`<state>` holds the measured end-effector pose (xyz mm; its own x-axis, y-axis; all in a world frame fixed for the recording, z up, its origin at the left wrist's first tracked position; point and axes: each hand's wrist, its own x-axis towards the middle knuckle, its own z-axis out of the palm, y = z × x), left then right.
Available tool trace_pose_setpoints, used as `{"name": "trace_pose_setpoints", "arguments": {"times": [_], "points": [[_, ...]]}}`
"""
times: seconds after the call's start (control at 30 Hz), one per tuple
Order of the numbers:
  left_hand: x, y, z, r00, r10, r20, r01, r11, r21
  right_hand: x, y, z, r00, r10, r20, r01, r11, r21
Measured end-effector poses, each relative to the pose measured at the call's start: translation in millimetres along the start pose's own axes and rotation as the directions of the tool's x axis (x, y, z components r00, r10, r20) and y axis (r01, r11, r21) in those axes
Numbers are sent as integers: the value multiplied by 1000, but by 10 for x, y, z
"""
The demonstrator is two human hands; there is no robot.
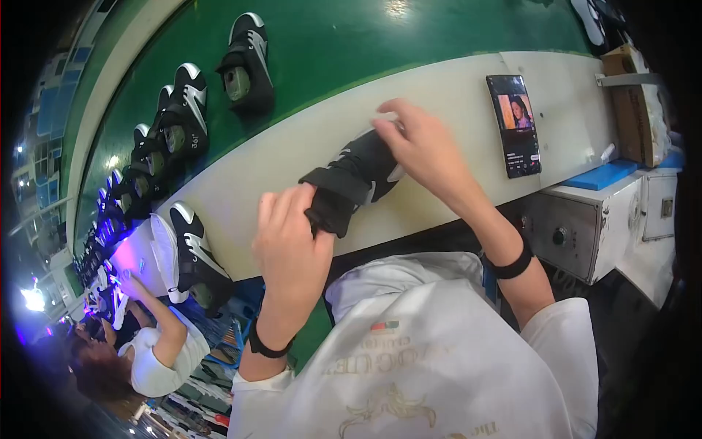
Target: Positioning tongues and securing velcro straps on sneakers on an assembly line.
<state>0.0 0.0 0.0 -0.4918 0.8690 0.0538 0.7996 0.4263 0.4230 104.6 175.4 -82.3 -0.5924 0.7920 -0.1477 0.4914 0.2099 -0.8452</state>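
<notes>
A black shoe (356,170) with a wide strap across its upper lies slantwise over the pale bench top in front of me, toe toward the upper right. My left hand (287,230) grips it at the heel and ankle opening, fingers curled around the edge. Over the toe end is my right hand (428,146), its thumb and forefinger spread apart; whether they touch the toe I cannot tell. Left of my left hand stands a black-and-white shoe (197,252) beside a white shoe-shaped piece (165,252).
A green belt (329,55) runs beyond the pale bench (453,88), carrying a row of black-and-white shoes (248,62). A lit phone (514,124) lies on the bench at right. Further right are a metal box (578,227) and cardboard boxes (632,121). A co-worker (157,351) sits at left.
</notes>
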Motion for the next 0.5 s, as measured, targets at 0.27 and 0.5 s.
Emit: {"name": "trace_pose_setpoints", "arguments": {"times": [0.27,0.5], "points": [[245,-178,-36,907,416,64,-419,906,59,167,90,154,987,-156,46,163,923,-348],[174,-461,-308,727,657,200,-687,703,184,110,49,167,962,-246,116,272,885,-377]]}}
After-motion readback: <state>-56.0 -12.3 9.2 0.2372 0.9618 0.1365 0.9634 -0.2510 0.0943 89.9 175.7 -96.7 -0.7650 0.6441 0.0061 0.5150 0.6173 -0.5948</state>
